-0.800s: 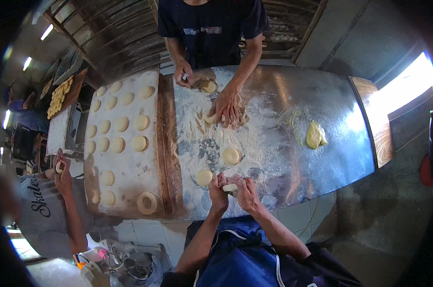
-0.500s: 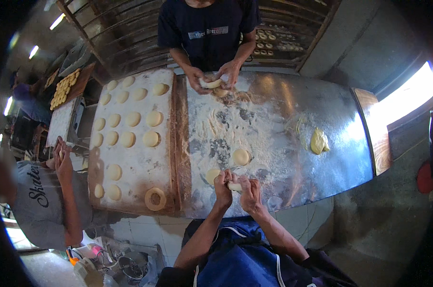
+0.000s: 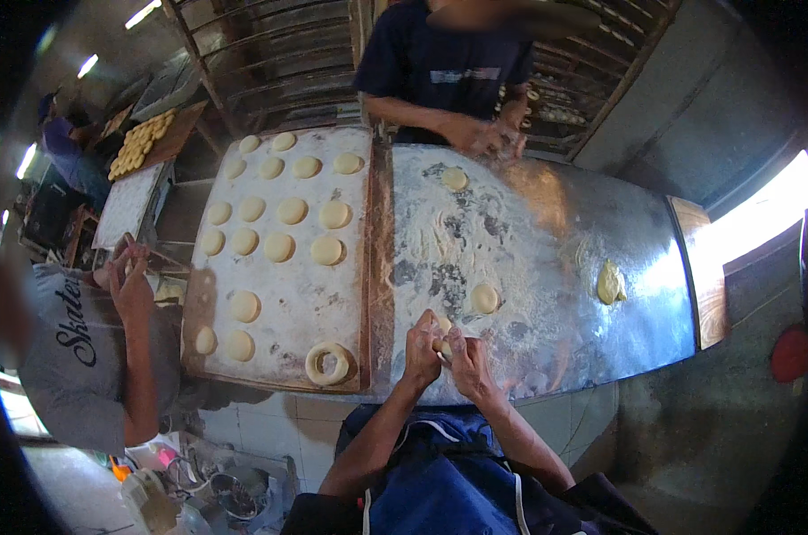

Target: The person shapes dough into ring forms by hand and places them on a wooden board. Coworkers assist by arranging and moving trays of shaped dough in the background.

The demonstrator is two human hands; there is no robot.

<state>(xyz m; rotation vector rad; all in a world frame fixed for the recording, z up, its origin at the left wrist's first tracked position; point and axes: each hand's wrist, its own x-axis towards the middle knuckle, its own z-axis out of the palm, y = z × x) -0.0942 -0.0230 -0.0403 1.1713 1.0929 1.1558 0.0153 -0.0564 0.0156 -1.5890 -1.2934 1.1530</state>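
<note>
My left hand (image 3: 421, 349) and my right hand (image 3: 469, 364) are close together over the near edge of the metal table, fingers curled around a small piece of pale dough (image 3: 441, 347). My fingers cover most of it, so its full shape is hidden. Just beyond them, a flat dough round (image 3: 445, 324) is partly hidden by my fingers. Another dough round (image 3: 484, 299) lies on the floured surface, a little farther to the right. Dough rounds in loose rows rest on the floured board (image 3: 301, 267) at left, and a dough ring (image 3: 330, 364) sits at its near right corner.
Across the metal table (image 3: 556, 330), a co-worker's blurred hands (image 3: 489, 138) are near a dough round (image 3: 455, 179). A yellowish lump (image 3: 612, 282) lies at right. Another person's hands (image 3: 127, 263) are left of the board. Racks (image 3: 279, 62) stand behind.
The whole scene has shifted rightward in view. My hands have drawn closer together around the dough. The co-worker opposite has moved their hands right, away from the round there.
</note>
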